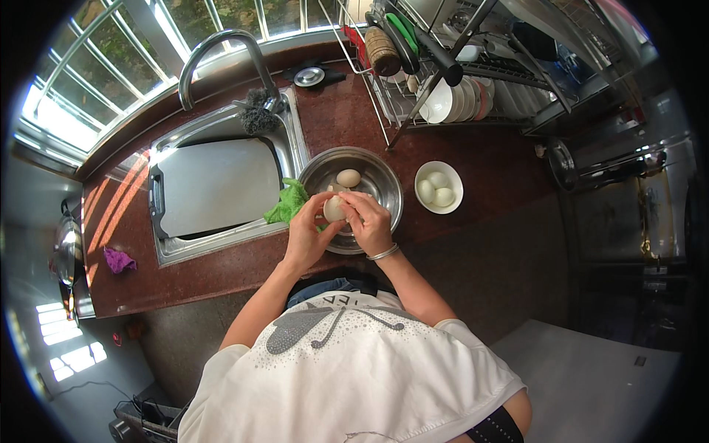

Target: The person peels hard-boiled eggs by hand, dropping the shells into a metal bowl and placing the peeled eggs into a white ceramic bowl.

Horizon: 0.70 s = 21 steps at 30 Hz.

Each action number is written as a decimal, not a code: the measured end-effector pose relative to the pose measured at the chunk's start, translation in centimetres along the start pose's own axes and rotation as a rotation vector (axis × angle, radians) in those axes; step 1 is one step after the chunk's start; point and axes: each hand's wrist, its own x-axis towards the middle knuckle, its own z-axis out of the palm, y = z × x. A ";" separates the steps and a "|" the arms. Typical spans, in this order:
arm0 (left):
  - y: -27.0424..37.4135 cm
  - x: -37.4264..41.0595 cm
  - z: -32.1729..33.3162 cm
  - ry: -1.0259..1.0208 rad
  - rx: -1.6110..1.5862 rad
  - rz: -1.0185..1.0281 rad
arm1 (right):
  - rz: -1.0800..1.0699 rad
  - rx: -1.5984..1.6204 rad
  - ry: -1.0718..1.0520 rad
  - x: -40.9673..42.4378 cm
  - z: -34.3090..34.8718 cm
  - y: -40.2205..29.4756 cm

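Note:
Both my hands meet over a stainless steel bowl (376,166) on the counter. Between the fingers of my left hand (308,231) sits an egg (333,209), pale and partly covered by fingers. My right hand (370,220), with a silver bangle at the wrist, has its fingertips on the same egg; how much shell is on it I cannot tell. Inside the bowl lie a whole brown-shelled egg (348,178) and what look like shell pieces (335,187). To the right stands a white bowl (455,200) holding three peeled eggs (437,188).
A green cloth (289,202) touches the steel bowl's left side. Over the sink (298,133) lies a cutting board (221,185), below a curved faucet (221,37). A wire dish rack (386,128) with bowls and utensils stands behind. A purple cloth (119,260) lies at far left.

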 end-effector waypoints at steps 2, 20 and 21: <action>0.1 0.0 0.0 -0.001 0.000 -0.021 | 0.004 -0.005 0.018 -0.3 0.2 0.3; -0.7 0.1 0.4 0.018 -0.085 -0.028 | 0.162 0.069 -0.038 -0.2 0.3 0.1; -0.8 0.1 0.4 0.019 -0.084 -0.032 | 0.138 0.049 -0.014 -0.3 0.5 0.2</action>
